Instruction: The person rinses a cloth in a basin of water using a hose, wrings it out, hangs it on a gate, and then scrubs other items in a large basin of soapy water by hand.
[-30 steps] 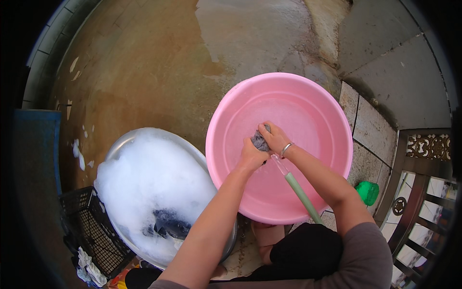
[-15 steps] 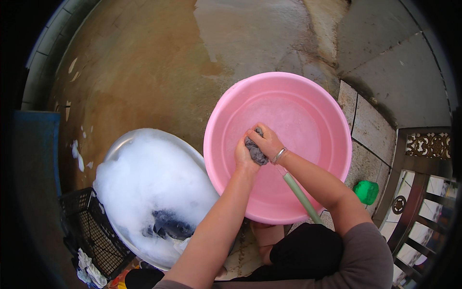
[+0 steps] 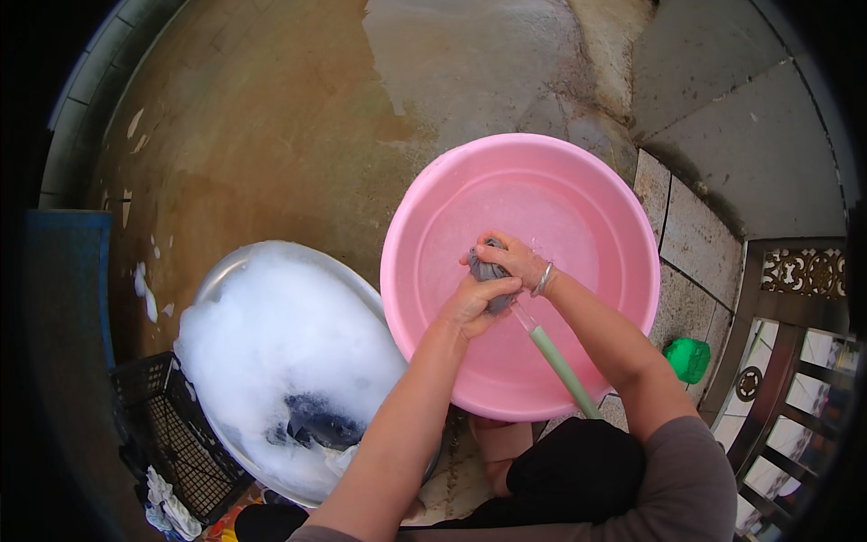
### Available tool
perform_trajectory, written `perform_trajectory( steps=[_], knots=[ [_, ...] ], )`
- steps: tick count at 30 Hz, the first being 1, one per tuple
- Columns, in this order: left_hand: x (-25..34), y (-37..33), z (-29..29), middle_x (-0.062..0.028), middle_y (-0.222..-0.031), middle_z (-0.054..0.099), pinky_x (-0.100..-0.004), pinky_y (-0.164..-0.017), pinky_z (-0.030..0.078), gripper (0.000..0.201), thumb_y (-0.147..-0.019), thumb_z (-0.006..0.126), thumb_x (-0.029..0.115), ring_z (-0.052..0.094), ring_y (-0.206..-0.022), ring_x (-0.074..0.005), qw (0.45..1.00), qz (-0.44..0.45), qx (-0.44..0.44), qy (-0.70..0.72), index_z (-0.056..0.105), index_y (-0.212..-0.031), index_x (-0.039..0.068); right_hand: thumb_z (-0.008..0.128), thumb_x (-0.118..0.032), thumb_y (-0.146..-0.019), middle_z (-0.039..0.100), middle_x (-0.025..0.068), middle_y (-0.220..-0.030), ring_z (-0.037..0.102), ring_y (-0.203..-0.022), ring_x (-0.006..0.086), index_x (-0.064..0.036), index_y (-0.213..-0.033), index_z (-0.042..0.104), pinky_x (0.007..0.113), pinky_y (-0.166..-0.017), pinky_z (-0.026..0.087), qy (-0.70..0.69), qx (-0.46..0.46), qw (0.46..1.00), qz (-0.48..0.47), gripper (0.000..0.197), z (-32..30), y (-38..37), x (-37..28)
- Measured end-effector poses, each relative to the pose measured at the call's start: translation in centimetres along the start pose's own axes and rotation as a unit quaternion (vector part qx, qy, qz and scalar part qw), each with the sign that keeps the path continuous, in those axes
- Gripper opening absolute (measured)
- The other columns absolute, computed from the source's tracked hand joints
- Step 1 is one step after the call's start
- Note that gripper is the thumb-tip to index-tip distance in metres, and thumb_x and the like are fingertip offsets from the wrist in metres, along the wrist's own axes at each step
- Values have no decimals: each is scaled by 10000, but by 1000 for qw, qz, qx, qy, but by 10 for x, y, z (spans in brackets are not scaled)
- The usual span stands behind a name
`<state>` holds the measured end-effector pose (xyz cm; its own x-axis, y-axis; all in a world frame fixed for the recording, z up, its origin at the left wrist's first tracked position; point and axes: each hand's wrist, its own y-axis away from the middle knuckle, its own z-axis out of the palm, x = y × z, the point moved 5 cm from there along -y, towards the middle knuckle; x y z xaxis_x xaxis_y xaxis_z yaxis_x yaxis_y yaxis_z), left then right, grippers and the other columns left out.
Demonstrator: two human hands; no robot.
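Head view: holding a wadded gray cloth (image 3: 489, 270) between left hand (image 3: 471, 305) and right hand (image 3: 521, 259), above the inside of the pink basin (image 3: 560, 203). Both grips closed around the cloth, left on the near side, right on the far side; cannot tell how hard. Green hose (image 3: 562, 366) over the near rim, pointing toward the hands, unheld. Clear stretch at its tip: water or tubing, cannot tell.

Possible trouble: cloth slipping loose, because of slick, bunched fabric. Probably minor, with the basin right below. Worse: hose getting bumped by the right forearm (image 3: 596, 325) and swinging off the rim, wetting the floor (image 3: 271, 135). Also possible: fabric snagging on the silver bracelet (image 3: 543, 278). Foam (image 3: 280, 334) heaped above the metal basin (image 3: 215, 282), beside the left forearm (image 3: 406, 406); could get smeared into the pink basin by a low elbow. Suggest keeping left elbow high.
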<state>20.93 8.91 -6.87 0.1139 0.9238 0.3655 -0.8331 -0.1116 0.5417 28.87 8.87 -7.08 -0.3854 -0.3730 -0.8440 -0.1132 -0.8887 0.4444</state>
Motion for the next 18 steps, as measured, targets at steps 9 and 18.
perform_trajectory(
  steps=[9, 18],
  knots=[
    [3, -2, 7, -32, -686, 481, -217, -400, 349, 289, -590, 558, -42, 483, -539, -110, 978, 69, 159, -118, 408, -812, 66, 490, -179, -788, 523, 52, -659, 514, -607, 124, -20, -841, 524, 247, -578, 439, -81, -17, 990, 115, 171, 12, 4, -8],
    [0, -7, -17, -121, -804, 543, -338, -615, 441, 378, -631, 601, 83, 555, -746, -263, 807, 143, 231, -525, 414, -950, 7, 471, -236, -795, 536, 53, -621, 519, -598, 130, -1, -777, 534, 263, -551, 416, 130, 176, 975, 42, 244, 5, -2, 9]
  ],
)
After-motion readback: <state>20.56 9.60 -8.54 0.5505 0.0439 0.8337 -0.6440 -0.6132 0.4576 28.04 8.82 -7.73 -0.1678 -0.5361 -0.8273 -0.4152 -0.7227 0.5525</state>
